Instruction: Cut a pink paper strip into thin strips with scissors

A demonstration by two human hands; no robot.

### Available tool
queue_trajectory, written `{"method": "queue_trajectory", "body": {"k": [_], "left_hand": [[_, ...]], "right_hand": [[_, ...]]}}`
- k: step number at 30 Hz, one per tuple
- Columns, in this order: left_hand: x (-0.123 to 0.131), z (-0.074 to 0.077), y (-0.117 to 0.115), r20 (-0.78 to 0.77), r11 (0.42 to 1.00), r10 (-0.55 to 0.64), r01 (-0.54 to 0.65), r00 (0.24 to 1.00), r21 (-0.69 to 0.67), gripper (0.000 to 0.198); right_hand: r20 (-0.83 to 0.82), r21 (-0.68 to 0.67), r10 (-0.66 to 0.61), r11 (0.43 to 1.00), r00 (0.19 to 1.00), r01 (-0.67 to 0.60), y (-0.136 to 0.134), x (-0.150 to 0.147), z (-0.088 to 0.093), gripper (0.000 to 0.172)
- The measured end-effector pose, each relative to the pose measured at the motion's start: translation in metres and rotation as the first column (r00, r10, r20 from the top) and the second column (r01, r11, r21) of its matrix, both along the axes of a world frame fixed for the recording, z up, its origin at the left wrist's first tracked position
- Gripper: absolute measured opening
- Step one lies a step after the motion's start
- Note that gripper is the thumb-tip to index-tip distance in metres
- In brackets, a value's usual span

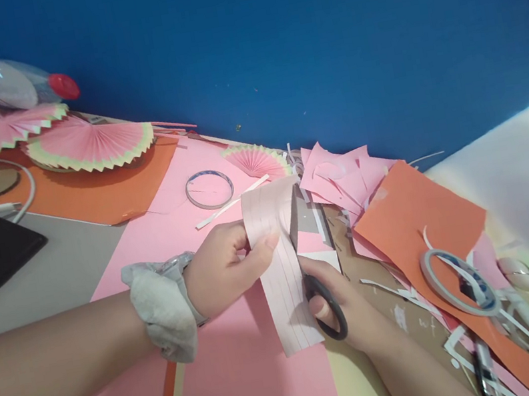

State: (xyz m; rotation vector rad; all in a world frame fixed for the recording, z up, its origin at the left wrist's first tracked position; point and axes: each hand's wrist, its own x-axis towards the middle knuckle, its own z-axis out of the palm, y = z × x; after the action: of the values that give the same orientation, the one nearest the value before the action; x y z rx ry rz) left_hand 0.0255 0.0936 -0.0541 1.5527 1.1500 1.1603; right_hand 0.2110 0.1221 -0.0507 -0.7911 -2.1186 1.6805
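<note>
My left hand (230, 264) pinches a pale pink strip of paper (281, 296) between thumb and fingers. Thin lines run along the strip, and its upper end curls over. My right hand (348, 305) grips a pair of scissors (330, 305) by a black handle loop, with the thumb through it. The blades are hidden behind the paper, so I cannot tell whether they touch it. Beneath both hands lie large pink sheets (241, 391). A pale yellow sheet (354, 372) shows near my right forearm.
Pink and yellow pleated paper fans (93, 142) lie at the back left, beside a plastic bottle (6, 82) on its side. A tape roll (210, 190) rests behind my left hand. Orange paper (418, 206), another tape roll (461, 283) and scraps crowd the right. A blue wall (238, 40) stands behind.
</note>
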Motion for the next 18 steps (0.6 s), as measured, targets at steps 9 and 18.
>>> {"method": "queue_trajectory", "body": {"k": [9,18], "left_hand": [[0.0,0.0002,0.0001,0.026,0.999,-0.013,0.014,1.0,-0.037,0.037],[-0.0001,-0.0006,0.0008,0.117,0.997,0.004,0.006,0.993,-0.081,0.035]], "right_hand": [[0.023,-0.07,-0.038,0.997,0.999,0.039,0.0012,-0.0023,0.0,0.055],[0.032,-0.13,-0.093,0.987,0.995,0.096,0.001,-0.0029,-0.0018,0.058]]}}
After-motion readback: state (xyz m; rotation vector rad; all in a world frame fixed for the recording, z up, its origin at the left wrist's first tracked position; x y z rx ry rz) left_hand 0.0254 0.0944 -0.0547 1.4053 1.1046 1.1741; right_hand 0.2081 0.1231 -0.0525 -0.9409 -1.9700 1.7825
